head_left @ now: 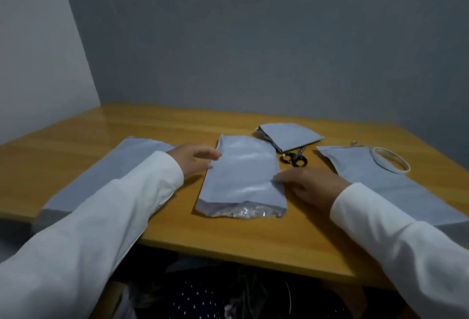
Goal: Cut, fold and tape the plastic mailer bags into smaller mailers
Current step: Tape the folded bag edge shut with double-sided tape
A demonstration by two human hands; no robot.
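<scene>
Both arms reached in from the near edge of the wooden tabletop (76,141), white sleeves down to the wrists, and the hands closed in on the centre mailer (242,176) from either side. That grey mailer lay flat near the middle of the tabletop, its long axis running from the near edge toward the far one, with a shiny clear strip along its near end. The left hand (193,160) sat at the mailer's left edge, toward the far end, fingers gently curved and thumb pointing across onto the plastic; whether it pinched the edge or only touched it could not be told. The right hand (309,186) lay low at the right edge, about midway along, fingers stretched out nearly straight with the tips on the plastic, palm down. Under the left forearm a large grey mailer bag (106,166) spread toward the left edge. Toward the far edge, a small folded mailer (289,134) lay at an angle, overlapping the blades of the scissors (294,158), whose black handles showed just beyond the right hand. On the right side another large mailer bag (375,181) lay flat, with a roll of tape (390,160) resting on its far end.
</scene>
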